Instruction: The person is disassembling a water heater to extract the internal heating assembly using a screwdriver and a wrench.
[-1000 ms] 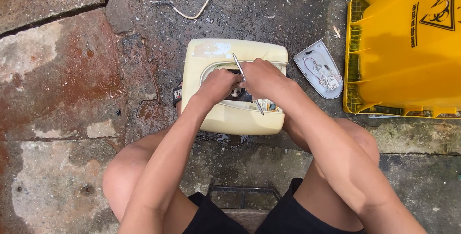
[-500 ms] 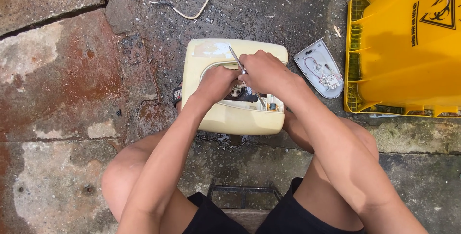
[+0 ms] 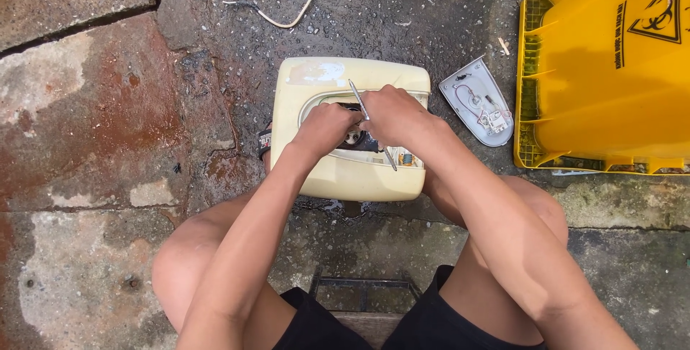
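hands work inside a cream appliance casing [image 3: 352,177]: left hand [image 3: 325,129] steadies inner parts, fingers curled, while right hand [image 3: 392,116] clamps a slim metal tool [image 3: 357,97], apparently mid-disassembly, needing careful prying next.

Bright daylight, even exposure, nothing clipped badly. Light looks diffuse from overhead: shadows are soft and short, pooled under the person's forearms and beneath the pale cream plastic appliance housing [image 3: 352,131]. The large yellow plastic bin [image 3: 611,70] is saturated, with a darker shaded band across its face and mild sheen on its upper edge. Wet dark grey concrete ground [image 3: 402,12] gives faint speckled glints, no hard glare. Focus is sharp across the centre; the thin metal tool [image 3: 357,98] reads crisp, no motion blur on the left hand [image 3: 327,129] or right hand [image 3: 392,115]. Slight wide-angle stretch at corners; bottom-edge limbs a bit soft.
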